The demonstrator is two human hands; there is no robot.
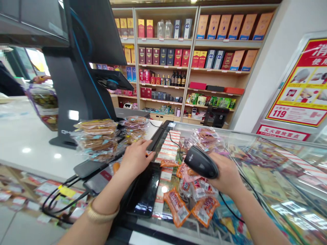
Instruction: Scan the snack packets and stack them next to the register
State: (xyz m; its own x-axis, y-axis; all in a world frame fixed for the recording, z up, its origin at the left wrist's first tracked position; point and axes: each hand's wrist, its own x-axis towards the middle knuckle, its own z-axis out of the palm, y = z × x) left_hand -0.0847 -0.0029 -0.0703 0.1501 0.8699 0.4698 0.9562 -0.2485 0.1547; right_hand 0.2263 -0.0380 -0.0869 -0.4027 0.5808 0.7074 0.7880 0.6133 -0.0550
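Note:
My right hand [226,173] is wrapped round a black barcode scanner [201,161], which points left over the glass counter. Just below it lie several small orange snack packets [176,206] with printed barcodes, some clear and pinkish. My left hand [136,158], a gold bracelet on its wrist, is closed near the counter's inner edge. A bit of orange shows between its fingers; what it is stays mostly hidden. Under that forearm rests a black phone [144,194]. Stacks of flat brown snacks in clear bags [98,137] stand just left of the left hand.
A black point-of-sale terminal [76,85] rises at left on the white counter [28,143]. Dark boxes with cables [89,170] sit at its edge. More packaged snacks [208,137] lie on the glass. A person's hand [41,79] holds a large jar [46,105] at far left.

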